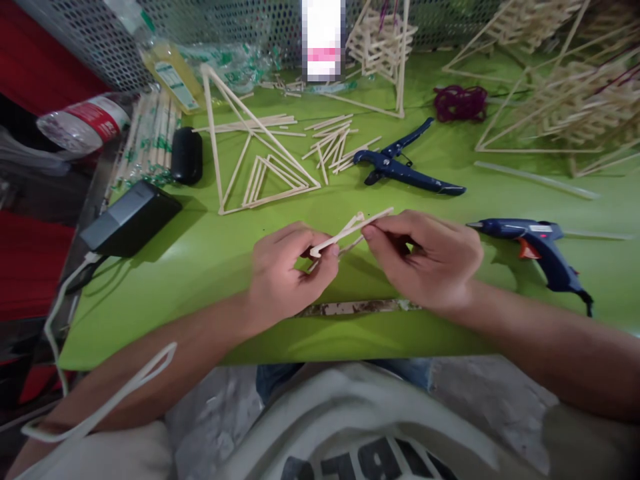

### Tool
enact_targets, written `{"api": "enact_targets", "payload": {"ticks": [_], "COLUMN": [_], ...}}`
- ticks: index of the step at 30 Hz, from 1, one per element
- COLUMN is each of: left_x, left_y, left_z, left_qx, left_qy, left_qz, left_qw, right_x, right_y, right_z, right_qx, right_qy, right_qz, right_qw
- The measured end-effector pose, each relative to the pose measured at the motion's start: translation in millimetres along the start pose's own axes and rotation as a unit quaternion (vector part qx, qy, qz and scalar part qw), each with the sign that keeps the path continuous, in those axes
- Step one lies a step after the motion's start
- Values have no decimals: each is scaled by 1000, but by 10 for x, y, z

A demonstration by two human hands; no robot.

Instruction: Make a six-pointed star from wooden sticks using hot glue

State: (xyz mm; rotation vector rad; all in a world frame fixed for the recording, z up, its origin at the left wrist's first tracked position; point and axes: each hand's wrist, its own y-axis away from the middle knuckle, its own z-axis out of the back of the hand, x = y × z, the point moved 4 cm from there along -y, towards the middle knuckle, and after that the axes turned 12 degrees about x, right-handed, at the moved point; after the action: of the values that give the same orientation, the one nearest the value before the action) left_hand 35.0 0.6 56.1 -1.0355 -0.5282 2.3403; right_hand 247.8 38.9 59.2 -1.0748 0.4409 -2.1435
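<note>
Between my two hands is a small triangle of joined wooden sticks, held just above the green table. My left hand pinches its left corner between thumb and fingers. The fingers of my right hand are closed on the stick at its right end. Beyond my hands stands a larger triangular stick frame with smaller nested sticks inside it. Short cut sticks lie loose beside that frame. A blue cutter rests with its handles spread. To the right of my right hand lies a blue glue gun.
Finished stick structures crowd the back right, near a bundle of purple string. A glue stick lies before them. At left are a black adapter, a dark case, wrapped chopsticks and bottles. A stained strip lies near the front edge.
</note>
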Motion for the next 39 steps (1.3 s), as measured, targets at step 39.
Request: {"api": "enact_targets", "payload": {"ticks": [39], "left_x": [-2], "left_y": [43], "left_z": [-17], "left_qx": [83], "left_qy": [-112], "left_qz": [-64], "left_qw": [988], "right_x": [62], "right_y": [-93], "right_z": [155], "right_qx": [22], "right_qy": [50], "right_qz": [123], "right_qw": [991]}}
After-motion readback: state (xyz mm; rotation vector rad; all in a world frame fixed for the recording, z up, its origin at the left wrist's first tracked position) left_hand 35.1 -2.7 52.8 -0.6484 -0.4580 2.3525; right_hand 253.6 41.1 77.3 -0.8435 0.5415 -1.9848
